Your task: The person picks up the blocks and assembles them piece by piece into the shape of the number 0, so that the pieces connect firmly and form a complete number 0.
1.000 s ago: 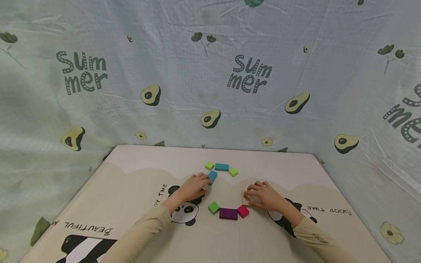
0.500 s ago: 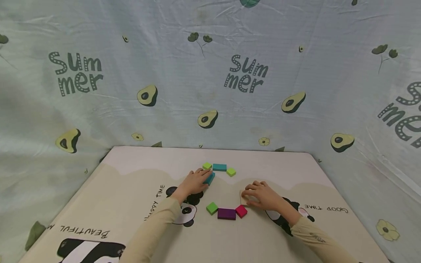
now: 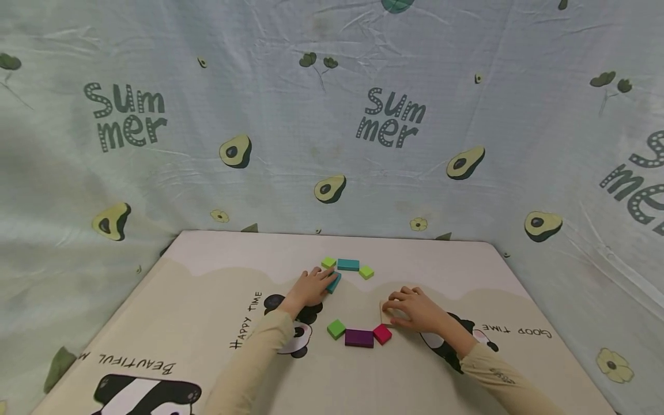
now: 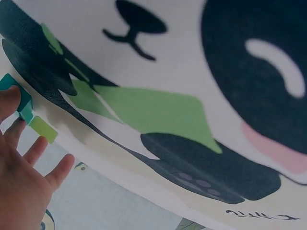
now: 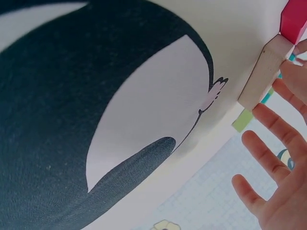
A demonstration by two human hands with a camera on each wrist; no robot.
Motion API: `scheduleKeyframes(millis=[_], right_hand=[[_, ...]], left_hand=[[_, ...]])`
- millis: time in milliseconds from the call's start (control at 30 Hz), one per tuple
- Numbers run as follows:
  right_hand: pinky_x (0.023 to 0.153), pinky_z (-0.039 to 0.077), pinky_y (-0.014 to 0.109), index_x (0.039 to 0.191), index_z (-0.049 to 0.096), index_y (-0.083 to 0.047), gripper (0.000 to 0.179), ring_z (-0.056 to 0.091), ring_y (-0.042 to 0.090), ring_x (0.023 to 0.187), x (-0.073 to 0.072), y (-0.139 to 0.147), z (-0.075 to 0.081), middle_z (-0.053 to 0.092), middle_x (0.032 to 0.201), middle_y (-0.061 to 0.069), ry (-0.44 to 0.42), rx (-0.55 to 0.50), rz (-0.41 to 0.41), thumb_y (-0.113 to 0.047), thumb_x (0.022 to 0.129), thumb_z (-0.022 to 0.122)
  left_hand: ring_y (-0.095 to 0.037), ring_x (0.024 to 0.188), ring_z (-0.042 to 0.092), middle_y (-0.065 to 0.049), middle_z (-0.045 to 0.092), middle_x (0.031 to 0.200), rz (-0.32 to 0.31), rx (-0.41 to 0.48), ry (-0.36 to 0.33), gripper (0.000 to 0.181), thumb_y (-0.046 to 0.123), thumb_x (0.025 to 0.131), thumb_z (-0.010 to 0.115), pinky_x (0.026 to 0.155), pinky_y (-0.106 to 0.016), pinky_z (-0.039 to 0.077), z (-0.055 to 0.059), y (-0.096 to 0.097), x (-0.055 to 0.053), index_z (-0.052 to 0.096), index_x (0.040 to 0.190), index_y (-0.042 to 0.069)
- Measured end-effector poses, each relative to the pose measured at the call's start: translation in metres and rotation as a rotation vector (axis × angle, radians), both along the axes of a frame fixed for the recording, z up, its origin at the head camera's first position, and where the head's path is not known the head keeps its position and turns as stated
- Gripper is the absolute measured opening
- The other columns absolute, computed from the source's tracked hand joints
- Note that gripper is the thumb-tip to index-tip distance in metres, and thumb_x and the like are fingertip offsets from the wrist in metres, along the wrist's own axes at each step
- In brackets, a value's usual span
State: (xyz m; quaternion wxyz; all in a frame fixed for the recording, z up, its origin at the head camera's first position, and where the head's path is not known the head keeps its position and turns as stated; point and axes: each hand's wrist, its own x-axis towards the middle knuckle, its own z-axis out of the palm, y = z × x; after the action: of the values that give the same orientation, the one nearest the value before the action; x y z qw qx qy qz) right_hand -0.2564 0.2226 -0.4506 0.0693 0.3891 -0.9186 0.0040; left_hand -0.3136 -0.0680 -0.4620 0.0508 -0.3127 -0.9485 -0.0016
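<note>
In the head view my left hand [image 3: 310, 287] is at a teal block [image 3: 335, 283] on the left side of a ring of blocks. The left wrist view has the thumb against this teal block [image 4: 25, 103], with a finger at its lower end and the other fingers spread. My right hand [image 3: 416, 310] holds a plain wooden block [image 3: 384, 317] on the ring's right side, partly covered by the fingers. From the right wrist, the wooden block [image 5: 264, 72] lies with one end touching a red block [image 5: 294, 21], thumb and fingertips along its far side.
At the ring's back, a second teal block [image 3: 348, 264] lies between two lime blocks [image 3: 328, 262]. Its front has a green block [image 3: 336, 329], a purple block [image 3: 359, 338] and a red one. The panda-print table [image 3: 415, 374] meets a printed cloth wall [image 3: 280, 190] behind.
My left hand has reached slightly forward over the left teal block, which now lies closer to the back left lime block. The right hand stays at the wooden block.
</note>
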Motion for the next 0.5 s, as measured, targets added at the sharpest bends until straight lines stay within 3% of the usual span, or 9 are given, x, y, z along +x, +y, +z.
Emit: scheduleKeyframes(millis=[333, 500], right_hand=[[0.077, 0.039, 0.043, 0.106, 0.061, -0.025, 0.026, 0.049, 0.017, 0.092, -0.0008, 0.0008, -0.0009, 0.06, 0.104, -0.003, 0.008, -0.011, -0.001, -0.034, 0.081, 0.062], [0.078, 0.039, 0.043, 0.106, 0.061, -0.024, 0.026, 0.049, 0.017, 0.093, 0.0003, -0.0003, -0.0006, 0.06, 0.105, -0.003, -0.004, -0.015, -0.004, -0.034, 0.081, 0.062]], left_hand=[[-0.027, 0.123, 0.038, -0.005, 0.04, 0.139, -0.039, -0.059, 0.08, 0.044, 0.022, 0.088, 0.055, 0.088, -0.046, 0.041, -0.0006, -0.0005, -0.0007, 0.044, 0.13, 0.016], [-0.027, 0.126, 0.036, -0.004, 0.039, 0.14, -0.049, -0.068, 0.04, 0.045, 0.021, 0.088, 0.055, 0.091, -0.047, 0.039, 0.0012, -0.0031, 0.0023, 0.043, 0.131, 0.015]])
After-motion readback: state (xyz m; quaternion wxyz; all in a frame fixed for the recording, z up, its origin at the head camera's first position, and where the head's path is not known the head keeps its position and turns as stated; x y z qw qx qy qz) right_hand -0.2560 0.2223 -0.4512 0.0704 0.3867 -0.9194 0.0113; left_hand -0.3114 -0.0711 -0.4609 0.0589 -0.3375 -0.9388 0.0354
